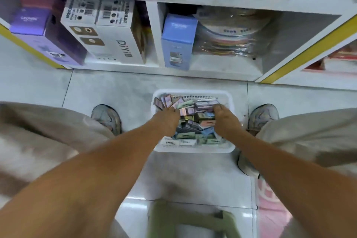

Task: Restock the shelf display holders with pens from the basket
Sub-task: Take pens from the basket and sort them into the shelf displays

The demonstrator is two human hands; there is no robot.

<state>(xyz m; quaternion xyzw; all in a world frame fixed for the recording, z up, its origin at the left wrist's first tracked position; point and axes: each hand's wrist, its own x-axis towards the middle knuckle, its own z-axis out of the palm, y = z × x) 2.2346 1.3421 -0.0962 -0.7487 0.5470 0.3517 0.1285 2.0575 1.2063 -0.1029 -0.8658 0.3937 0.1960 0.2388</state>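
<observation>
- Head view: the white basket sits on the floor at 12 o'clock, full of small pen boxes
- Left hand and right hand both reach in; fingers hidden, so I cannot tell their grip
- Boxes look light, stiff and smooth; hold one by its long sides

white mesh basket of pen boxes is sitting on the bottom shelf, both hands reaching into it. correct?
Not quite. The white plastic mesh basket sits on the grey tiled floor in front of the shelf, between the person's shoes, as the head view shows. Both the left hand and right hand do reach into its pen boxes.
</observation>
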